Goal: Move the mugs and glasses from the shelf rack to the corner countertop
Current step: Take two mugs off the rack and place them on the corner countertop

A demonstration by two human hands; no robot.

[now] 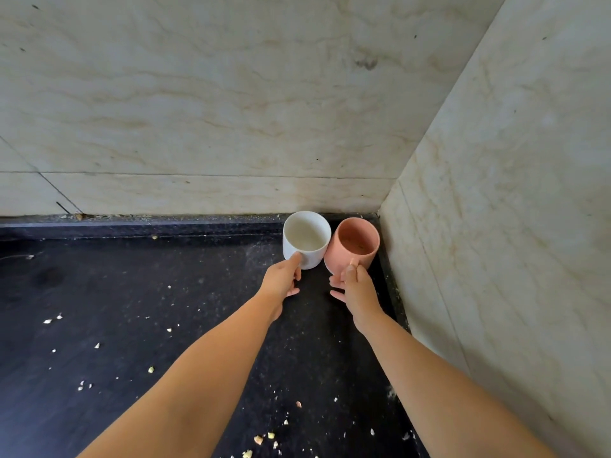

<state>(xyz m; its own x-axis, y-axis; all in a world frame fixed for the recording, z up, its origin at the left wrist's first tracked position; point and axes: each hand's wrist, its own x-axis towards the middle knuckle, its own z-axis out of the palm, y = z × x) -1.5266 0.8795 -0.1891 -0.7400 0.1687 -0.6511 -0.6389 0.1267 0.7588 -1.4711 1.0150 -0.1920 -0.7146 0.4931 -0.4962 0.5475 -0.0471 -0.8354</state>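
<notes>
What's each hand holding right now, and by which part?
The left hand grips the white mug at its near side; the right hand pinches the pink mug by its handle.

Two mugs stand side by side, touching, on the surface (132, 309) in its far right corner, where the back wall (231, 94) meets the side wall (512, 193). The left mug (305, 239) sits against the back wall; the right mug (352, 244) is nearest the side wall (possibly touching it). Before them, the left hand (281, 280) grips the left mug's near side, the right hand (355, 287) the right mug's. Crumbs (261, 439) lie scattered nearer the viewer.
</notes>
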